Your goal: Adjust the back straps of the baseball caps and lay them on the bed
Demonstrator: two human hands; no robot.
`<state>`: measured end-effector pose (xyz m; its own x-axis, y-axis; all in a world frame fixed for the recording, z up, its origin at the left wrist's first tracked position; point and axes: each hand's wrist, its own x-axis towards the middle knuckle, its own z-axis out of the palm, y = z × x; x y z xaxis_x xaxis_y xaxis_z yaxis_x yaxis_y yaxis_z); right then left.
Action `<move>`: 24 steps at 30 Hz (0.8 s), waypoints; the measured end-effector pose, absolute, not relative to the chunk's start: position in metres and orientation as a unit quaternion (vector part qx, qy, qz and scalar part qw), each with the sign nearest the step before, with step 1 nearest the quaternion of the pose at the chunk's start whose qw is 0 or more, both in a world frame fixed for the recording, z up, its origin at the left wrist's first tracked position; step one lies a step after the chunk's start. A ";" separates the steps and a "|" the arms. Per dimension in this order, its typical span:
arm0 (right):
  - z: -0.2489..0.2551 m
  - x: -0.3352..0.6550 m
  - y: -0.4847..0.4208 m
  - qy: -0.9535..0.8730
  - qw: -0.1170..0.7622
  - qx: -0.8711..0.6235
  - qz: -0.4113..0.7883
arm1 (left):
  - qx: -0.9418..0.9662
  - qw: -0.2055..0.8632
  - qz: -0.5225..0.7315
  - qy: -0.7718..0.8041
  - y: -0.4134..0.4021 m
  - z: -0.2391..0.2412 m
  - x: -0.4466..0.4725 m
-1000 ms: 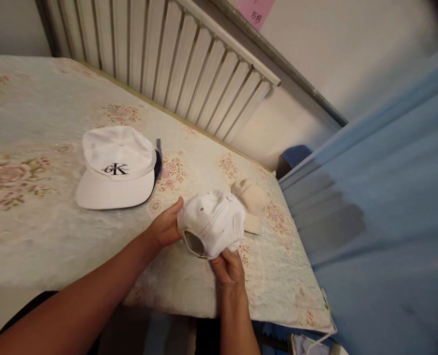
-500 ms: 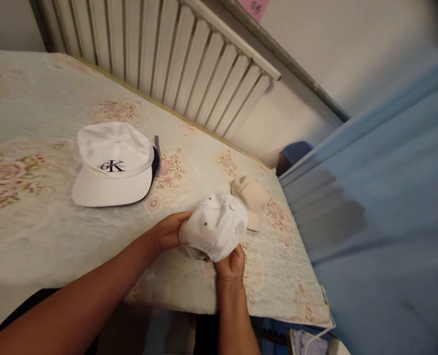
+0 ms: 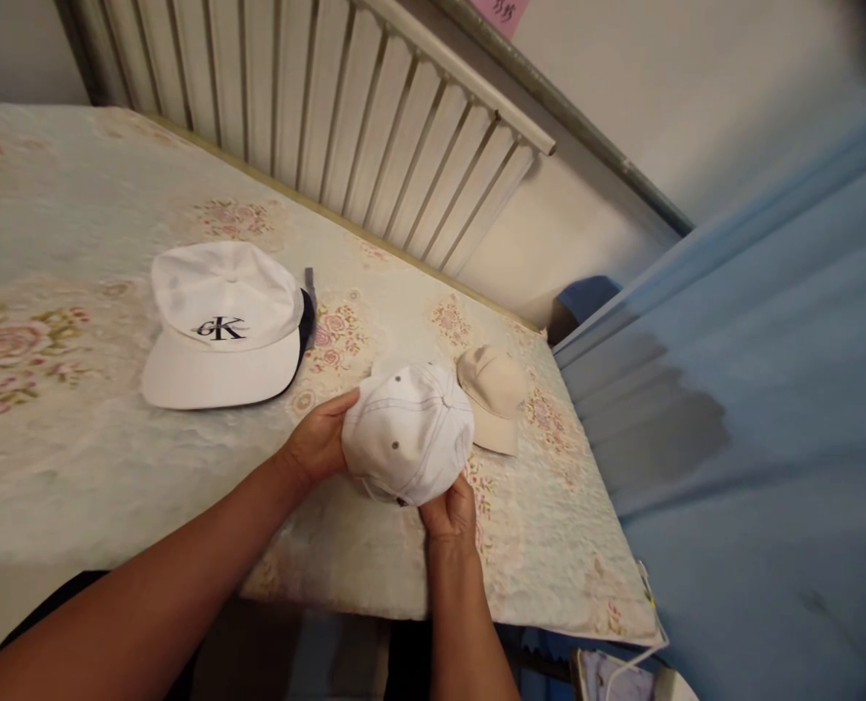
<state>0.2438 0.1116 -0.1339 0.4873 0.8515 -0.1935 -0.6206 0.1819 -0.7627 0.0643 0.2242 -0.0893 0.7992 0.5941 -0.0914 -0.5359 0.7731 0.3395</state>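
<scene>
A white baseball cap is held between my two hands above the bed, its crown facing up and its back opening toward me. My left hand grips its left edge, fingers partly hidden behind the cloth. At the lower right edge, my right hand is closed on it with the fingertips out of sight beneath. To the left lies a white cap with black letters, a dark cap partly showing under it. A beige cap rests just beyond the held one.
A flowered quilted cover spreads over the bed. Behind it stands a white radiator along the wall. A blue curtain hangs on the right. Below the bed's right corner are folded things and a white cord.
Both hands have shifted slightly left with the white cap. The cap has tilted, so more of its top shows and less of its back opening. The other caps have stayed put.
</scene>
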 end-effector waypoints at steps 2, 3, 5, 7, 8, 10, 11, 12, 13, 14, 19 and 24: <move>-0.134 0.245 0.112 -0.135 0.754 -0.417 0.490 | 0.128 0.945 0.275 0.118 0.225 -0.090 0.065; -0.133 0.246 0.112 -0.133 0.752 -0.416 0.493 | 0.123 0.945 0.272 0.129 0.225 -0.090 0.065; -0.133 0.247 0.112 -0.125 0.753 -0.410 0.499 | 0.122 0.944 0.268 0.150 0.224 -0.090 0.065; -0.132 0.250 0.112 -0.120 0.758 -0.405 0.497 | 0.124 0.945 0.261 0.155 0.224 -0.090 0.065; -0.133 0.252 0.112 -0.122 0.760 -0.405 0.494 | 0.124 0.946 0.258 0.152 0.224 -0.091 0.065; -0.133 0.255 0.112 -0.133 0.759 -0.409 0.489 | 0.120 0.952 0.246 0.136 0.225 -0.093 0.065; -0.134 0.256 0.113 -0.135 0.759 -0.409 0.488 | 0.116 0.956 0.240 0.123 0.225 -0.095 0.065; -0.134 0.256 0.113 -0.133 0.759 -0.408 0.490 | 0.113 0.960 0.232 0.111 0.226 -0.096 0.066; -0.135 0.257 0.113 -0.125 0.761 -0.404 0.492 | 0.110 0.963 0.225 0.102 0.226 -0.098 0.067; -0.135 0.256 0.113 -0.115 0.762 -0.401 0.495 | 0.108 0.965 0.217 0.099 0.227 -0.100 0.068; -0.133 0.254 0.113 -0.087 0.753 -0.396 0.518 | 0.112 0.959 0.193 0.177 0.227 -0.105 0.074; -0.136 0.255 0.114 -0.093 0.753 -0.404 0.512 | 0.133 0.950 0.213 0.184 0.226 -0.101 0.072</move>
<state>0.2555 0.1145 -0.1357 0.4591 0.8456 -0.2726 -0.6949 0.1506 -0.7032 0.0720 0.2263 -0.1010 0.8419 0.4533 -0.2929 -0.3554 0.8741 0.3312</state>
